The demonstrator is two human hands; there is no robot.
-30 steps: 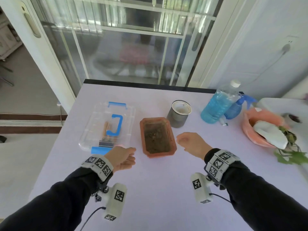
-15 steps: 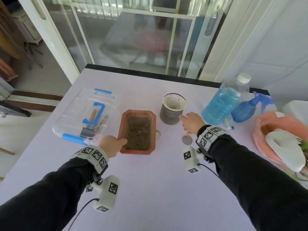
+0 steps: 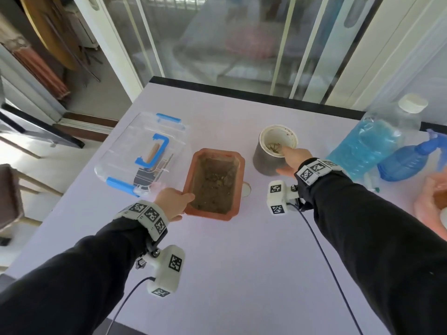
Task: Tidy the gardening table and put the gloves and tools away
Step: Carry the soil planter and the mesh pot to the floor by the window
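A clear storage box point(image 3: 125, 160) with blue latches and a blue handle sits closed at the left of the table, with tools inside. Beside it stands a rectangular terracotta planter point(image 3: 238, 170) holding soil. My left hand point(image 3: 173, 201) grips the planter's near left corner, thumb over the rim. To the right stands a round grey pot point(image 3: 264, 163) with a white inside. My right hand point(image 3: 291, 159) holds this pot at its near right rim, thumb inside and fingers on the outer wall.
A large bottle point(image 3: 367, 143) of blue liquid and a blue spray bottle point(image 3: 408, 160) stand at the right. A pink object point(image 3: 428, 209) lies at the right edge. A small round disc point(image 3: 247, 188) peeks out behind the planter. The table point(image 3: 242, 274) ends at a glass door.
Both hands moved forward from the bare table. The left one closed on the planter's corner and the right one reached the grey pot's rim. The camera came closer and turned left.
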